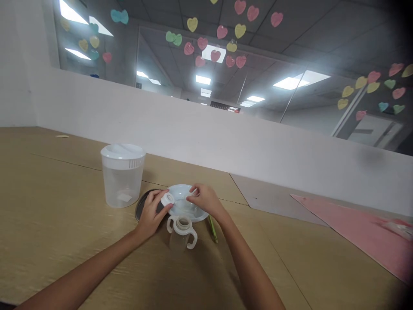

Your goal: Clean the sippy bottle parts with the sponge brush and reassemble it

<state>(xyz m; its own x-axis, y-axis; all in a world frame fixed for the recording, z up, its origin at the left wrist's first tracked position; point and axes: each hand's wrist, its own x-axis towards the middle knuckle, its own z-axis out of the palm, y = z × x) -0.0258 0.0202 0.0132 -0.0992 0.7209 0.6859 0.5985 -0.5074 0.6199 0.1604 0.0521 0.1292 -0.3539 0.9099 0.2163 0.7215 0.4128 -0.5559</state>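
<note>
My left hand (152,214) is closed round a white bottle collar ring (167,199), its opening facing up, at the left rim of a white bowl (204,216). Over the bowl's right side, my right hand (204,199) has its fingertips curled together. Something small and clear seems to be at those fingertips, too faint to name. In front of the bowl, a clear baby bottle (179,239) stands upright without a lid, fitted with two white side handles. Inside the bowl lie clear or whitish contents that I cannot make out.
A clear tub with a white lid (123,178) stands left of the bowl. Behind my left hand lies a dark round tray or lid (140,206). A green stick-like tool (213,229) lies right of the bowl. Pink cloth (358,232) covers the table's right side; a white wall (193,137) rises behind.
</note>
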